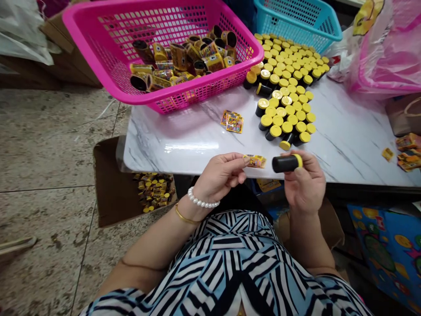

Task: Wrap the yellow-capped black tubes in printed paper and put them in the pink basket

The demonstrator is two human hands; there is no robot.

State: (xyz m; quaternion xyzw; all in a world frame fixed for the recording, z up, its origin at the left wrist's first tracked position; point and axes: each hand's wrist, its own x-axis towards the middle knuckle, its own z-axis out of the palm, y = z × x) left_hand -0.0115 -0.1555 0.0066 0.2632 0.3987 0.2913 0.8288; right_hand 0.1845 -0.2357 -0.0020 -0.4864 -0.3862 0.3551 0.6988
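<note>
My left hand (226, 169) pinches a printed yellow-orange wrapper sleeve (255, 161) between thumb and fingers, near the front edge of the table. To its right, my right hand (304, 182) grips a black canister (284, 163) by its yellow-capped end. The canister lies sideways, its black end pointing toward the sleeve with a small gap between them. A small pile of flat printed sleeves (234, 122) rests on the table just beyond. Behind my right hand stand many black canisters with yellow lids (287, 109), a few tipped over.
A pink basket (204, 90) of wrapped canisters stands at the back left, a blue basket (296, 24) behind the canisters. More printed sleeves (409, 151) lie at the right edge. A cardboard box (115, 184) with wrapped canisters sits on the floor, left of the marble-patterned table (154, 145).
</note>
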